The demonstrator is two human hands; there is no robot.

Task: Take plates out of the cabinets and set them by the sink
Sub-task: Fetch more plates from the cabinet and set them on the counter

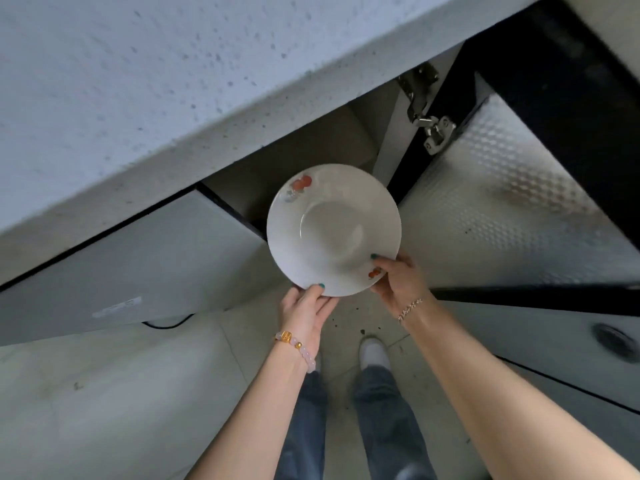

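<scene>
A white deep plate with small red flower prints on its rim is held level in front of the open lower cabinet. My left hand grips its near rim from below, thumb on top. My right hand holds the rim at the near right, thumb over the edge. The cabinet's inside is dark and I see no other plates in it. No sink is in view.
The speckled grey countertop overhangs the cabinet at the upper left. The open cabinet door, lined with embossed foil, stands to the right on a metal hinge. A closed white door is at left. My feet stand on the tiled floor.
</scene>
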